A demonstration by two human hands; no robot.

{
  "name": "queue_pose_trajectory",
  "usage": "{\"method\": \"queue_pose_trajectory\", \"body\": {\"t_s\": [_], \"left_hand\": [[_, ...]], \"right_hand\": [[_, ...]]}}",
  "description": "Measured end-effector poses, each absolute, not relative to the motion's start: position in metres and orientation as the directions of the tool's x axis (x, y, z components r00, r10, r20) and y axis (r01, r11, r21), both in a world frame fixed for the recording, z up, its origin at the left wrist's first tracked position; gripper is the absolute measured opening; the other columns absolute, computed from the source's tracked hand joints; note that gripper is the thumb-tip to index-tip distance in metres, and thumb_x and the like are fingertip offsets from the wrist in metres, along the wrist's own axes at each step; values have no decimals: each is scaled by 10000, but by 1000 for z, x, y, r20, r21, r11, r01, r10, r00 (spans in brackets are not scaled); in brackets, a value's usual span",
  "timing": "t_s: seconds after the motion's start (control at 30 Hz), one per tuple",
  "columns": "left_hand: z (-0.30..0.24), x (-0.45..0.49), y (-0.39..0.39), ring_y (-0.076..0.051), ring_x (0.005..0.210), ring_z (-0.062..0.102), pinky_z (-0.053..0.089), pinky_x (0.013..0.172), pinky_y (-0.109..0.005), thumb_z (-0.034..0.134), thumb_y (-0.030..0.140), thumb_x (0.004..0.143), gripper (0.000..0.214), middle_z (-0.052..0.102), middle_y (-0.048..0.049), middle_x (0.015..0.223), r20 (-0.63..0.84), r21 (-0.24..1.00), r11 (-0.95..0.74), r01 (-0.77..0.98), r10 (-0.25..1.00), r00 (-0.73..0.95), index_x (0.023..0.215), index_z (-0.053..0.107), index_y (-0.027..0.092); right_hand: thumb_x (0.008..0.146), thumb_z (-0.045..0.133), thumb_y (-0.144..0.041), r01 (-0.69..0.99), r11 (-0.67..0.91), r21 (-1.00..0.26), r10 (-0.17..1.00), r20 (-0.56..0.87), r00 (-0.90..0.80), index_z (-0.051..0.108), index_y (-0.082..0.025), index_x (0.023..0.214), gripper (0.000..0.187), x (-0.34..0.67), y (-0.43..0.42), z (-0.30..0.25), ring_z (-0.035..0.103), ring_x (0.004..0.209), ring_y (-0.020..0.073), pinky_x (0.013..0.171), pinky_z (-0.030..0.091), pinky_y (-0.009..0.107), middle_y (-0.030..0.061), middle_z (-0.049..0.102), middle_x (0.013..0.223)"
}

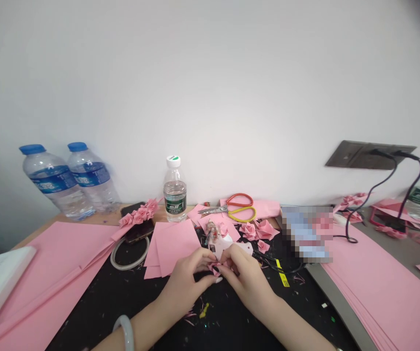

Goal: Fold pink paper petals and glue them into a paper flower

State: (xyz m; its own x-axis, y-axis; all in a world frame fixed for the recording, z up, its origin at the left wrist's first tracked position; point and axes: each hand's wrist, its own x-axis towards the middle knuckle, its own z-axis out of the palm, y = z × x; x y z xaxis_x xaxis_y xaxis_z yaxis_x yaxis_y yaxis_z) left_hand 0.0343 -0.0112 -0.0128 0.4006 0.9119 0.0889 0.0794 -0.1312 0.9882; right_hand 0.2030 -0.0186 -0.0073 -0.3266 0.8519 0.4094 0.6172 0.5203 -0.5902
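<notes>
Large pink paper sheets lie on both sides of a black mat. Above the mat, the left hand and right hand grip narrowly, pinching a small folded piece of pink paper between them. Pink paper squares lie just beyond the left hand; scissors sit farther back.

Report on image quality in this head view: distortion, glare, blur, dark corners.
Head view: wide-angle distortion makes the water bottle lean and bows the white wall; the top right corner darkens; light is soft, without hard glare; a pixelated mosaic patch hides something at right; the left hand, right hand and pink paper between them look reasonably sharp.
</notes>
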Motion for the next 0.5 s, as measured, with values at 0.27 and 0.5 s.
{"method": "queue_pose_trajectory", "body": {"t_s": [0.27,0.5], "left_hand": [[-10,34,-10,-175,809,627,497,777,-289,615,109,699,189,644,-14,823,89,985,-136,103,924,372,866,562,182],[-13,35,-9,-176,807,625,493,786,-296,626,116,692,187,640,-11,803,76,992,-107,62,921,382,857,572,182]], "right_hand": [[831,523,-125,595,468,-653,882,382,-275,471,-210,795,105,203,-20,-9,491,593,131,524,384,220,-26,491,682],[802,514,-98,488,406,-773,914,337,-227,477,-202,754,121,199,-17,-8,438,533,117,488,353,210,-43,452,621]]}}
